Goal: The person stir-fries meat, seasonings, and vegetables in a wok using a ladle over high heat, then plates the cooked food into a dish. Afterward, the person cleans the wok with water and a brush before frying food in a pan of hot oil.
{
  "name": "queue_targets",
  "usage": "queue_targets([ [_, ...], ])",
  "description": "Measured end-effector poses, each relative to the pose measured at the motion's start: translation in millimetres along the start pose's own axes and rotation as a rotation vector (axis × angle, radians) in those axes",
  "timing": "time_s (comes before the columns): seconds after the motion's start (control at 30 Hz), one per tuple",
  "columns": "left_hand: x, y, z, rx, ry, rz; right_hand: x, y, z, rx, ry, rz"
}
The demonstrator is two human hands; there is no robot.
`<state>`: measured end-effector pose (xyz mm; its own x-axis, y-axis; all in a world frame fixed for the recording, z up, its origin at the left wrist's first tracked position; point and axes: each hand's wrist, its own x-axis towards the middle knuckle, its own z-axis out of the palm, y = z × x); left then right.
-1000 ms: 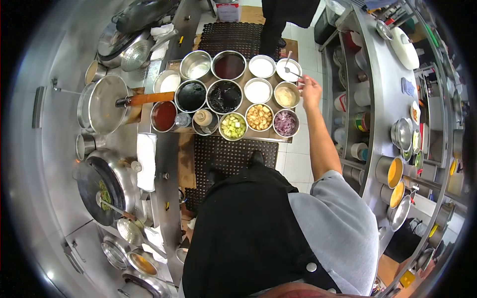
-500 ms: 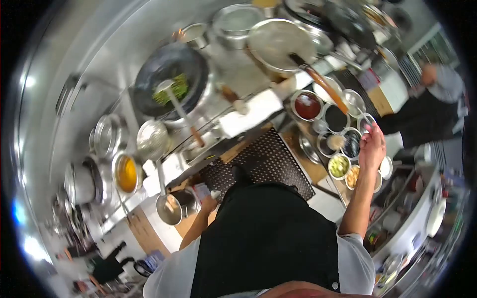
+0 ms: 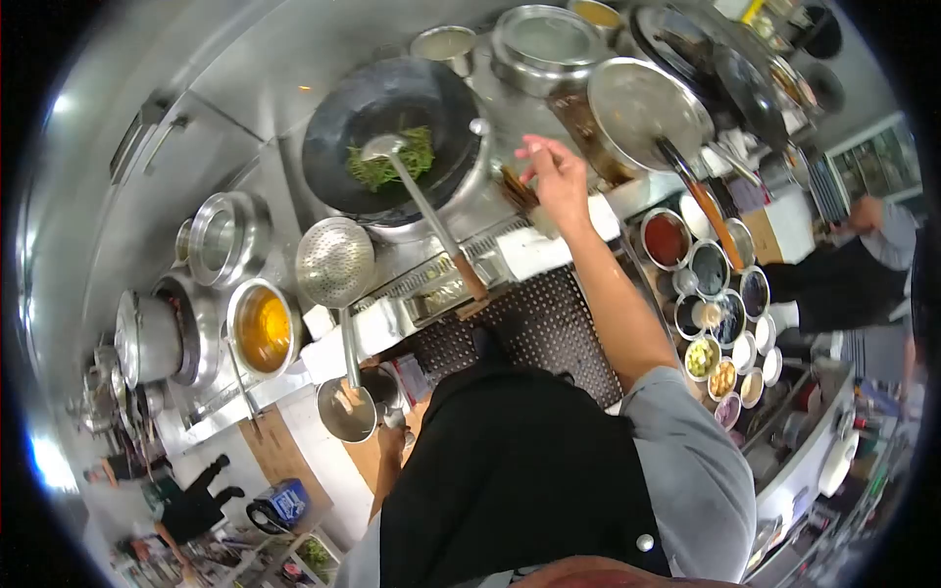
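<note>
My right hand [image 3: 559, 186] is beside the wok's right rim, with its fingers pinched on a small spoon [image 3: 479, 127]. The spoon's bowl shows over the rim; its handle is blurred. Green vegetables [image 3: 414, 157] lie in the dark wok [image 3: 333, 147] under a ladle [image 3: 420, 196], whose wooden handle points toward my body. At the lower left, my left hand [image 3: 394, 441] is closed by a steel pot [image 3: 380, 389]; what it grips is hard to make out. Close by is a round steel pan [image 3: 345, 423] with pale pieces in it.
A perforated skimmer [image 3: 335, 260] and a pot of orange liquid [image 3: 265, 328] stand left of the wok. Bowls of sauces [image 3: 666, 239] and chopped ingredients [image 3: 702, 358] are at right. A large pan [image 3: 642, 108] sits behind. A co-worker [image 3: 843, 245] stands far right.
The view has turned toward the stove. My right hand has moved with the spoon from the ingredient bowls to the wok's side. My left hand has come into view at the lower left.
</note>
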<state>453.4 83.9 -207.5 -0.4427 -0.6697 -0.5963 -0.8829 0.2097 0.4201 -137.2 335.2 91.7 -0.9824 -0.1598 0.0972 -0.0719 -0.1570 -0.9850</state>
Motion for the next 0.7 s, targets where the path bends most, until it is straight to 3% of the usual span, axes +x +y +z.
queue_targets([
  [0.03,-43,58,-18,-0.185,0.013,-0.231,-18,2,-20,0.007,-0.007,0.043],
  [0.07,15,-64,31,0.479,-0.071,0.299,-38,15,-43,-0.039,-0.036,0.068],
  [0.2,17,-14,47,0.362,-0.262,0.272,-155,11,-142,-0.066,0.101,0.113],
  [0.23,18,2,52,0.381,-0.308,0.294,-185,-18,-173,-0.167,0.162,0.152],
  [0.33,22,43,68,0.449,-0.395,0.37,-269,-18,-285,-0.22,0.475,0.089],
  [0.4,25,65,79,0.479,-0.42,0.428,-328,-28,-363,-0.478,0.75,0.045],
  [0.47,28,83,91,0.503,-0.432,0.492,-386,-25,-441,-0.539,1.024,0.032],
  [0.57,38,105,108,0.5,-0.435,0.612,-446,8,-544,-0.782,1.331,0.188],
  [0.63,55,121,122,0.449,-0.419,0.754,-456,34,-593,-0.878,1.335,0.347],
  [0.67,40,153,121,0.423,-0.313,0.653,-460,37,-612,-0.872,1.317,0.342],
  [0.7,69,146,129,0.737,-0.234,0.677,-464,41,-624,-0.993,1.209,0.431],
])
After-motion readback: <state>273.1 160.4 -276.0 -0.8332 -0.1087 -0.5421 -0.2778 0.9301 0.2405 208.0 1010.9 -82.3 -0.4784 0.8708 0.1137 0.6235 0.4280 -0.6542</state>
